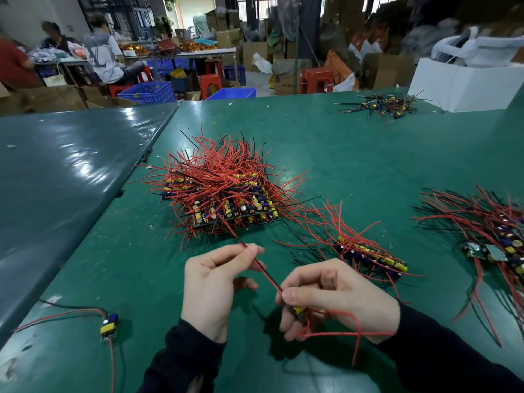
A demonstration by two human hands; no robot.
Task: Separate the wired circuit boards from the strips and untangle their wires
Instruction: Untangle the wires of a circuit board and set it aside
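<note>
Nearest, right hand (334,296) pinches 1 small green circuit board with a yellow capacitor (299,310) in a closed grip, its loose red wire (355,333) looping over the wrist; left hand (209,287) pinches that board's paired red-and-black lead (265,272) between thumb and forefinger, stretched taut over the green vinyl worktop (354,154). 1 separated yellow-and-blue board with wires (109,326) lies near left; beyond, the big heap of red-wired board strips (224,191) sits mid-worktop. Risk, judged: the taut lead runs toward the heap, so a hard pull could drag it or strain a solder joint.
</note>
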